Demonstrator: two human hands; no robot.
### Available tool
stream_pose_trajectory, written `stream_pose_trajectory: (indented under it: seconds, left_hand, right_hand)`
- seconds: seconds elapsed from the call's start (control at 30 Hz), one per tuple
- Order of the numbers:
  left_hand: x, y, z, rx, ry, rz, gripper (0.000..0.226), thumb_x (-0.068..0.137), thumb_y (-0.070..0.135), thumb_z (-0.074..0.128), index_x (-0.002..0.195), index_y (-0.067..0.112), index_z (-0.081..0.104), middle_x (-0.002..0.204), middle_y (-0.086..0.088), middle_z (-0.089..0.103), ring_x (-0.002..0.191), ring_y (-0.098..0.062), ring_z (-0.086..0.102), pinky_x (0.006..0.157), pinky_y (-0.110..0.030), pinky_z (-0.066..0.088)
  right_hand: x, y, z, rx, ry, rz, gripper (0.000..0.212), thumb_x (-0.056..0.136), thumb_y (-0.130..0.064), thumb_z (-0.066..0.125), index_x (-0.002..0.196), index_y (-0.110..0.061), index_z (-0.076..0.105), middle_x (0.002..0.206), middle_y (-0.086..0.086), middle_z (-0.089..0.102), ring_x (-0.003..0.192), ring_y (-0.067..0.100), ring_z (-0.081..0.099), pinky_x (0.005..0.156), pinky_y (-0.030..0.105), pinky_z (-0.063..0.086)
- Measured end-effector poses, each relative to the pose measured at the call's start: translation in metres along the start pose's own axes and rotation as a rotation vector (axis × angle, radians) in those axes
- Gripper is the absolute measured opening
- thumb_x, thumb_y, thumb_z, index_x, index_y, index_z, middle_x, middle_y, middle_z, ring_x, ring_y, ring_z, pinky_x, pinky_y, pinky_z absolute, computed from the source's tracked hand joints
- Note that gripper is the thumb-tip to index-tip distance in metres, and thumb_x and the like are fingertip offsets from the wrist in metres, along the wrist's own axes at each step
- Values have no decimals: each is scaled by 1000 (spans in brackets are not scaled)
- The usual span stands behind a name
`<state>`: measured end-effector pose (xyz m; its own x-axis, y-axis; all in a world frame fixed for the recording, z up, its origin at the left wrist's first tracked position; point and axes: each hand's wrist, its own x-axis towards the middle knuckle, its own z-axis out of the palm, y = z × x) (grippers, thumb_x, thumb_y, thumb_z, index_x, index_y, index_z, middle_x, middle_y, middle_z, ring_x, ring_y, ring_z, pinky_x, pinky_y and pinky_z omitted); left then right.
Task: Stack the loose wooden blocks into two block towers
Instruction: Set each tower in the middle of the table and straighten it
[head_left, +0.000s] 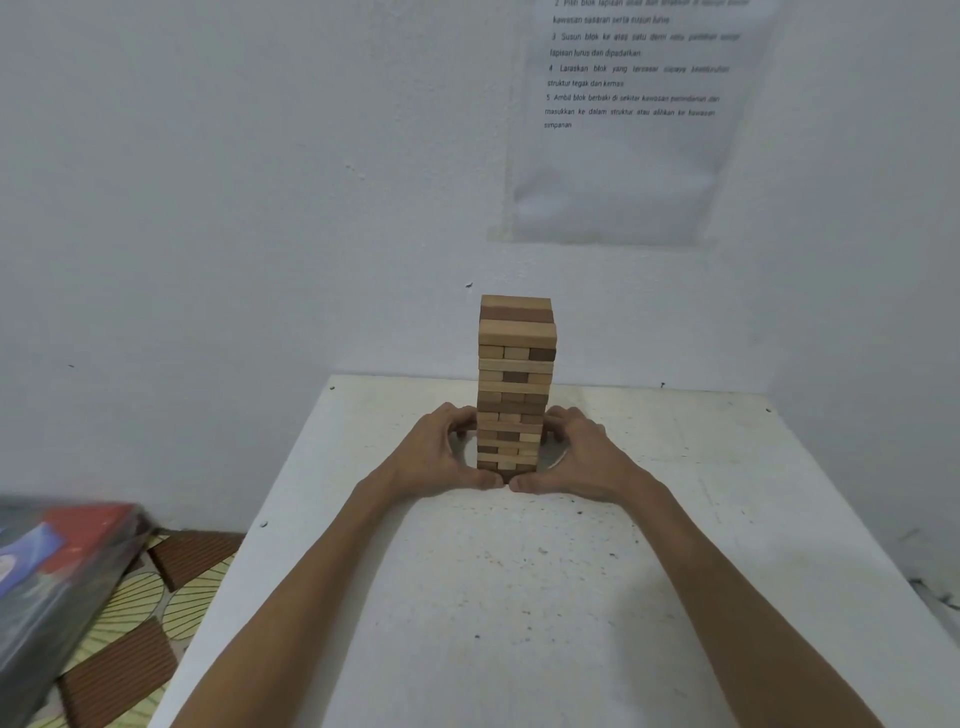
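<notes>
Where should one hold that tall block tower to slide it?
Low, near the base of the block tower, one hand from each side, as the left hand and right hand cup it now. Tall, narrow, loosely stacked: a higher grip might topple it.

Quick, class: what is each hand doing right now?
Left hand: curled round the tower low down, holding it.
Right hand: curled round the tower's other side, holding it.

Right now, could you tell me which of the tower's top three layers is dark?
The second layer from the top: it shows dark brown, while the top layer and third layer are pale.
</notes>
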<state>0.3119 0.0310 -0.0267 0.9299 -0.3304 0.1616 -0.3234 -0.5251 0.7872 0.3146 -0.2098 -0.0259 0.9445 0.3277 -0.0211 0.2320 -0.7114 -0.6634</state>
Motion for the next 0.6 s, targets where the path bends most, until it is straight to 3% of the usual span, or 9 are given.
stream_pose_trajectory:
  seconds: [0.23,0.37,0.43,0.53,0.6]
  left_hand:
    - [1,-1,-1,-14,-15,-15,66,61,35,99,108,54,57,117,10,65,108,-7,61,93,-32,53]
    - [2,-4,-7,-30,-108,-63,92,56,48,99,135,46,52,133,19,59,124,0,54,103,-24,48]
    - [0,-8,-15,-33,-172,-100,102,63,47,96,148,44,41,145,24,52,134,6,45,109,-23,42]
    - [-7,-18,-22,-135,-158,-136,85,80,35,63,158,33,32,154,18,48,144,-3,41,118,-43,39]
    - [-15,-11,-15,-342,-55,-200,83,78,37,55,157,23,37,156,10,49,146,-11,41,121,-43,35]
  right_hand:
    - [1,1,-1,-27,-24,15,89,55,-76,83,131,-38,57,124,-15,53,121,15,49,108,48,41]
    - [-9,-1,-12,-70,-131,52,100,59,-66,86,144,-36,43,130,-17,47,121,7,45,102,35,41]
    - [-19,4,-24,105,-187,82,104,65,-54,80,154,-32,32,137,-19,47,128,4,45,103,30,42]
    - [-33,7,-27,478,-59,119,73,84,-41,59,153,-31,37,143,-17,51,135,5,46,106,33,44]
    - [-35,2,-13,618,120,154,49,103,-41,44,150,-25,45,145,-9,54,136,9,48,115,38,39]
